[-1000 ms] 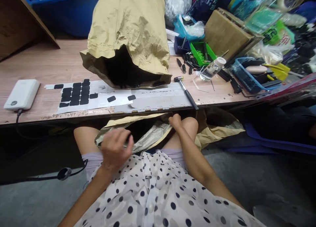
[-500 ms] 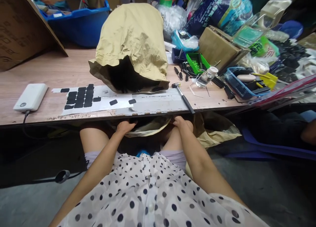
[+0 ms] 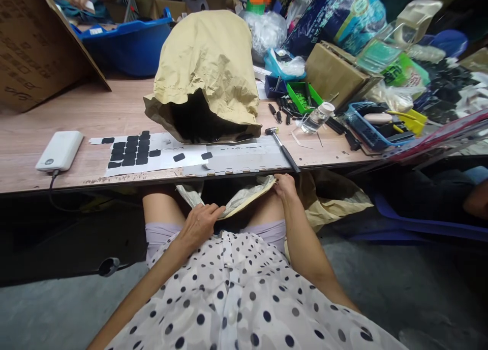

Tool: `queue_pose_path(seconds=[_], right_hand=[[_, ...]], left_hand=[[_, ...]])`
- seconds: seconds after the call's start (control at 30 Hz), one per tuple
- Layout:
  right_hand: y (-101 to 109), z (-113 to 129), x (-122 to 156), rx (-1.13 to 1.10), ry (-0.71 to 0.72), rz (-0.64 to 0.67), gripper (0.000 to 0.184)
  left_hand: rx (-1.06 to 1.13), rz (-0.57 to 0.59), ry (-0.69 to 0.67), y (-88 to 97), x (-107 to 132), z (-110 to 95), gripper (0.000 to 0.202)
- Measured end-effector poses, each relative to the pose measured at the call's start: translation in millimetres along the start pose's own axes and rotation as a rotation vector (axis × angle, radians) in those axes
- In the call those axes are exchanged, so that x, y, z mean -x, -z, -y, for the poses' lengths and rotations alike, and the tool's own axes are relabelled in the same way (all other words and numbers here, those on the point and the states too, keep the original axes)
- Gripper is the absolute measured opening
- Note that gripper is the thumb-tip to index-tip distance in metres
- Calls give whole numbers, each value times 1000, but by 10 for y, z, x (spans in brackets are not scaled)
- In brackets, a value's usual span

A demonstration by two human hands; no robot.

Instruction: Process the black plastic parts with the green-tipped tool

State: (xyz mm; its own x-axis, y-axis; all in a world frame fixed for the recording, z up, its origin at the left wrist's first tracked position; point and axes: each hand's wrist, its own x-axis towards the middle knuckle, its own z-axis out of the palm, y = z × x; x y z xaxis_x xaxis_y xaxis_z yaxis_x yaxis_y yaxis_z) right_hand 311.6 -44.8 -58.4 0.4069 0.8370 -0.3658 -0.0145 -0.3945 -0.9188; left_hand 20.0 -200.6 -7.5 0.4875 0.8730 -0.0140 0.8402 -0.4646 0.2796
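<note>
Sitting below the near edge of the table (image 3: 30, 180), between the person's thighs, a paper bag (image 3: 247, 200) has its mouth facing up and towards the person. The mouth's long axis runs crosswise, its near rim slanting up from the left hand (image 3: 202, 220) to the right hand (image 3: 285, 186); the body's axis is hidden. The right hand's fingers are closed, pinching the rim's right corner. The left hand's fingers lie close together, slightly bent, over the near rim; whether they grip it, I cannot tell. On the table, a larger bag (image 3: 206, 55) points its dark mouth towards the person, its length running back.
</note>
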Motion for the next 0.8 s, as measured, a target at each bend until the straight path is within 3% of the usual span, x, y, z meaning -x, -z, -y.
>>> queue_pose_path(seconds=[0.1, 0.17, 0.3, 0.4, 0.47, 0.53, 0.67, 0.8], right_hand=[[33, 68, 71, 86, -11, -81, 26], [46, 102, 103, 135, -6, -111, 26], [56, 131, 116, 177, 10, -124, 21], [48, 126, 124, 169, 12, -130, 20], [40, 111, 153, 151, 4, -124, 24], [41, 82, 208, 116, -3, -108, 33], [117, -8, 347, 22, 59, -58, 51], [250, -104, 394, 39, 169, -52, 42]], left_hand=[[35, 45, -28, 53, 71, -164, 57], [52, 64, -18, 96, 76, -141, 58], [-14, 19, 103, 203, 44, 282, 74], [-95, 43, 222, 272, 36, 649, 41], [-92, 85, 210, 283, 51, 737, 21], [-80, 86, 136, 252, 94, 663, 22], [-86, 26, 12, 103, 270, 283, 23], [-52, -15, 114, -12, 490, 86, 23]])
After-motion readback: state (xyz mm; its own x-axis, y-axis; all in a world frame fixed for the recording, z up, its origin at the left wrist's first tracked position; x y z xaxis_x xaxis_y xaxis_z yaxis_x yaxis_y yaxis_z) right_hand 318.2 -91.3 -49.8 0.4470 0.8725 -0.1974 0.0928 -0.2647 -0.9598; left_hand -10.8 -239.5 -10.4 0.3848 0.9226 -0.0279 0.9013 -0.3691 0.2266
